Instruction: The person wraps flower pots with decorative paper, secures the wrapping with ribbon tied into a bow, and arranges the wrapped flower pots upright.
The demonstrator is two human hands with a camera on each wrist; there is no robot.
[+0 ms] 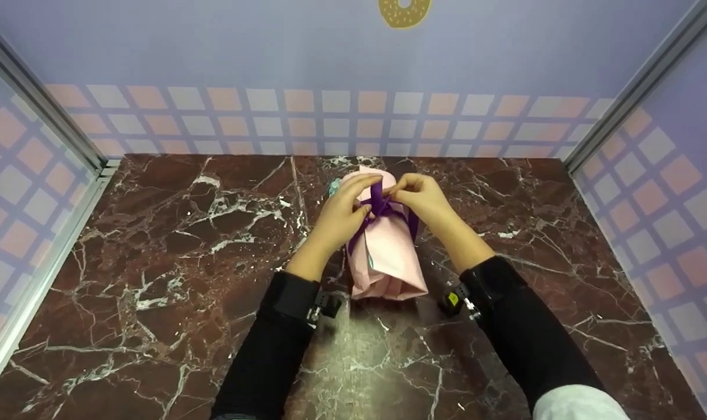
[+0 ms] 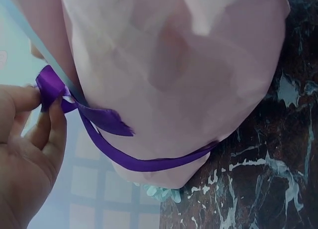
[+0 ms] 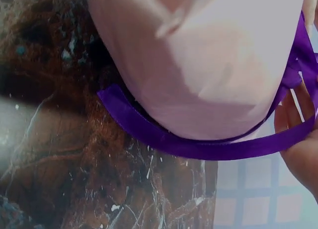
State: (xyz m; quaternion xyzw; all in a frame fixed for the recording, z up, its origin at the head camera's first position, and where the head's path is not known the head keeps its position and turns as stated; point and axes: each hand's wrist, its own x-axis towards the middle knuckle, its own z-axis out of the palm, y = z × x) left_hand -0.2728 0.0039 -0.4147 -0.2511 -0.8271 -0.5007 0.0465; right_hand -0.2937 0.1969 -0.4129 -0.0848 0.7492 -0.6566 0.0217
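Note:
A bundle wrapped in pale pink paper (image 1: 391, 251) lies on the marble-patterned surface, its folded open end facing me. Round its middle runs a purple ribbon (image 1: 378, 201), gathered in a knot on top. My left hand (image 1: 343, 214) pinches an upright loop of that ribbon between thumb and fingers, seen closer in the left wrist view, where a short cut ribbon end (image 2: 107, 120) lies against the paper. On the other side my right hand (image 1: 428, 201) pinches ribbon near the knot; its fingertips are partly hidden. A long ribbon tail (image 3: 198, 148) hangs down the bundle's right side.
Light teal petals (image 1: 334, 186) show beside the bundle's far end. Behind the brown marbled tabletop (image 1: 184, 262) stands a lilac wall (image 1: 213, 52) with pink and white squares. Side panels in metal frames rise at left and right.

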